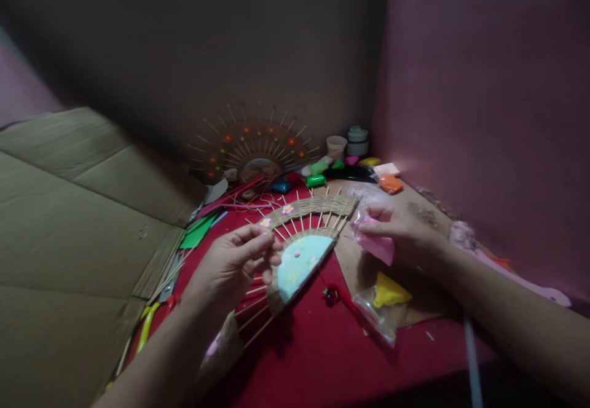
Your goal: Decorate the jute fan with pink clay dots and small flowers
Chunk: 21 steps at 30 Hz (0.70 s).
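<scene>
The left hand [246,254] has thumb and forefinger drawn almost together, the other fingers loosely curled; whether a crumb of something sits in that pinch, I cannot tell. The right hand's [401,230] fingers are closed on a pink packet [378,248]. The woven fan [316,210] lies under and beyond the left fingers, its one end reaching close to the right fingers and its other running beneath the left wrist. A sagging left wrist could press the thin sticks or smear a flower [287,209] just beyond the fingertips; a low sweep of the right hand could drag the packet across the stick ends. The red tassel [332,295] and yellow packet [389,291], nearer the body than the right fingers, might snag a sleeveless forearm. Cardboard [92,211] limits movement left of the left fingers, a wall [483,119] right of the right; most open room is above.
</scene>
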Each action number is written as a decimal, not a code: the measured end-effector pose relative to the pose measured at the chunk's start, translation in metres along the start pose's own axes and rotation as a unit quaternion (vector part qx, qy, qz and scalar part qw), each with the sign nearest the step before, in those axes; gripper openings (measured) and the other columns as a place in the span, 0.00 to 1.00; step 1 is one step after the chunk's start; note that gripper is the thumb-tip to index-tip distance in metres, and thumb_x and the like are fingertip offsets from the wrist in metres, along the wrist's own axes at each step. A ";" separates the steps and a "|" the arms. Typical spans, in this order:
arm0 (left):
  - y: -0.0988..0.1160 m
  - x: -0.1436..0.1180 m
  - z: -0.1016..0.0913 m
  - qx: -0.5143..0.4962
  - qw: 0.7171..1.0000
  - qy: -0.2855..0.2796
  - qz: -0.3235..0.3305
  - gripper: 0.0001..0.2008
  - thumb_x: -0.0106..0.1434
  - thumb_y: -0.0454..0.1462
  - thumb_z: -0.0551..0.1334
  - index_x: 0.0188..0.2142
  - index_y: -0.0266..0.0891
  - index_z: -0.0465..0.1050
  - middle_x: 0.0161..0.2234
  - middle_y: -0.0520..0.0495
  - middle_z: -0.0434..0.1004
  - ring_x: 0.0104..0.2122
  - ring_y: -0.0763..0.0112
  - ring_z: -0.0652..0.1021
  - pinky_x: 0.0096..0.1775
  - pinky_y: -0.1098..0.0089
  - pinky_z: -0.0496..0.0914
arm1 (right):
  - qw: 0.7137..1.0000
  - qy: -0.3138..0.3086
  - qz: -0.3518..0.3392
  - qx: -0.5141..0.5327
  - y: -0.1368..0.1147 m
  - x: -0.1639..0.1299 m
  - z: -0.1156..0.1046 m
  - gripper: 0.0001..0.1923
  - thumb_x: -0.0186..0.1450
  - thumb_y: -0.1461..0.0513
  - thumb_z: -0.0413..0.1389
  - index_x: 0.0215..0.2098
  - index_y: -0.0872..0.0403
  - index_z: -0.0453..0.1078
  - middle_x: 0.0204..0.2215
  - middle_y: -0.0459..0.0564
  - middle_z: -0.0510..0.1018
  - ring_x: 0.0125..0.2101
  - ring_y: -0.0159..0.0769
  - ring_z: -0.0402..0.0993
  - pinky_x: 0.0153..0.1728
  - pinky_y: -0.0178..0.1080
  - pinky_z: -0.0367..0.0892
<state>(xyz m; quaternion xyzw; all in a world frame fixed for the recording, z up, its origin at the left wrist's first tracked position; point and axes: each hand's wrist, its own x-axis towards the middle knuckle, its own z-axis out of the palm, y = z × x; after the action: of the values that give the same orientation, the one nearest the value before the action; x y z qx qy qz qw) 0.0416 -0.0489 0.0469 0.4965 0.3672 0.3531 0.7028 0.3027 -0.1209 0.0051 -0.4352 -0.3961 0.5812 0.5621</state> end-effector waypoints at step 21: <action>-0.003 -0.005 -0.023 -0.045 0.999 0.023 -0.014 0.09 0.45 0.35 0.73 0.26 0.34 0.77 0.18 0.49 0.75 0.12 0.75 0.72 0.10 0.80 0.67 | 0.995 0.083 0.050 -0.029 0.000 -0.004 0.005 0.11 0.47 0.61 0.67 0.26 0.54 0.73 0.24 0.49 0.74 0.23 0.29 0.67 0.26 0.34 0.62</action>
<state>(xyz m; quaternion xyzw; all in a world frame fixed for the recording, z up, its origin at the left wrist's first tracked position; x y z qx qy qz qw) 0.0193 -0.0442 0.0399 0.4507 0.3737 0.3711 0.7208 0.2983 -0.1244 0.0069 -0.5178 -0.3423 0.5587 0.5500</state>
